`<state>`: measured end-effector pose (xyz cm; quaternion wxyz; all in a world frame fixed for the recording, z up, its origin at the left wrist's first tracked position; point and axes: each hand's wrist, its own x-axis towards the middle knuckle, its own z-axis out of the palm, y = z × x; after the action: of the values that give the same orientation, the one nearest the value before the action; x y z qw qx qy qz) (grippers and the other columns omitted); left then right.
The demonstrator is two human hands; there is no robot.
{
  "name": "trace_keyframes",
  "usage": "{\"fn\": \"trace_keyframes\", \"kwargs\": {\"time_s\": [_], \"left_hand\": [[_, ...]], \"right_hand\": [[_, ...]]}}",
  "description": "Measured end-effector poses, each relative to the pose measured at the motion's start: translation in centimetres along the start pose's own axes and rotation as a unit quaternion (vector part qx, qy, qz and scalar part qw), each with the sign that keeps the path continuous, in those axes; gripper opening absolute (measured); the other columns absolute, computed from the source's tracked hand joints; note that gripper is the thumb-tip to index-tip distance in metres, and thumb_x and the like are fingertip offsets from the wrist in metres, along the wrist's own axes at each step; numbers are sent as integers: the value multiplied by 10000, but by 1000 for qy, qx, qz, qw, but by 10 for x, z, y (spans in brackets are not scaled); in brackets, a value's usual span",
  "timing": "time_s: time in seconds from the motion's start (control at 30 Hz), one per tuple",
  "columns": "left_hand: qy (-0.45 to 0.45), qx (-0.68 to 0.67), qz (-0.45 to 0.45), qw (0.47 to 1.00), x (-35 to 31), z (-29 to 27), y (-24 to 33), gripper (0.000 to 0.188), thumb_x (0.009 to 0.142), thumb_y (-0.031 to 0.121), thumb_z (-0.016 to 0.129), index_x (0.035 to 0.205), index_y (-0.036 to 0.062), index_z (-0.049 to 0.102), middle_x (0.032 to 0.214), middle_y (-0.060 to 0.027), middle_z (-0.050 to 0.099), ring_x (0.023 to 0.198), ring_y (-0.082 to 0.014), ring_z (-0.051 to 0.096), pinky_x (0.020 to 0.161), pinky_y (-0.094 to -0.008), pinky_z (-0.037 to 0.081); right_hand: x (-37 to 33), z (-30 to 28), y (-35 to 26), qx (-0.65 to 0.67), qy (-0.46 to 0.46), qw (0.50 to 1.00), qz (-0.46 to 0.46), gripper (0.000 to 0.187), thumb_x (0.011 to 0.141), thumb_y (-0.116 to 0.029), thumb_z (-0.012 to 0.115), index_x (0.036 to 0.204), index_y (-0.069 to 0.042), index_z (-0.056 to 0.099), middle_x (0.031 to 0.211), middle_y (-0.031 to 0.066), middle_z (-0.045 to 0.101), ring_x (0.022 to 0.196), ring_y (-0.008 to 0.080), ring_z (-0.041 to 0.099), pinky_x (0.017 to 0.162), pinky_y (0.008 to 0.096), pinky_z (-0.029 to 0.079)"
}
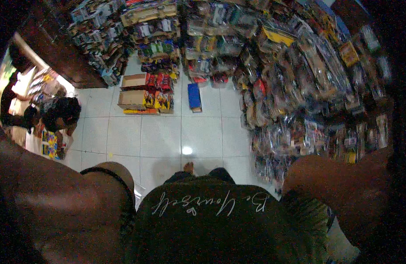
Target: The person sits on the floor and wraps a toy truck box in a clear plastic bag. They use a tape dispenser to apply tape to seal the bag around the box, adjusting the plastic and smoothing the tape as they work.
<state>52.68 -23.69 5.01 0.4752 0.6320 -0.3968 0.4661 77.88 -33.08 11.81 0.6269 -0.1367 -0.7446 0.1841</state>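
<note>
Both of my bare arms show, but neither hand does. On the left my left forearm runs out past the picture's edge, with a dark band near its inner end. My right forearm is bent beside my dark shirt and leaves at the right edge. What the hands hold or touch is hidden. Ahead on the floor lie a long blue box and open cardboard boxes with red packs and yellow packs beside or in them. None of my visible arm touches these.
Heaps of plastic-wrapped goods line the right side, and stocked shelves stand at the back. A person bends low at the left near colourful packs. Pale tiles cover the floor around my bare foot.
</note>
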Motion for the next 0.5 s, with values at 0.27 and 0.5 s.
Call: {"fn": "trace_keyframes", "kwargs": {"time_s": [0.27, 0.5], "left_hand": [[22, 36, -61, 997, 6, 15, -27, 664, 765, 366, 638, 1306, 54, 413, 1325, -189, 407, 1213, -347, 416, 1043, -459, 305], [34, 89, -92, 991, 8, 3, -87, 686, 777, 394, 616, 1334, 73, 377, 1352, -193, 375, 1232, -355, 393, 1049, -465, 290]], "right_hand": [[20, -18, 78, 251, -92, 962, 54, 411, 849, -333, 630, 1174, -85, 590, 1141, 163, 568, 928, 211, 565, 798, 455, 456], [24, -13, 151, 439, -208, 874, 1, 403, 855, -304, 619, 1189, -84, 565, 1159, 169, 550, 951, 220, 550, 821, 455, 441]]}}
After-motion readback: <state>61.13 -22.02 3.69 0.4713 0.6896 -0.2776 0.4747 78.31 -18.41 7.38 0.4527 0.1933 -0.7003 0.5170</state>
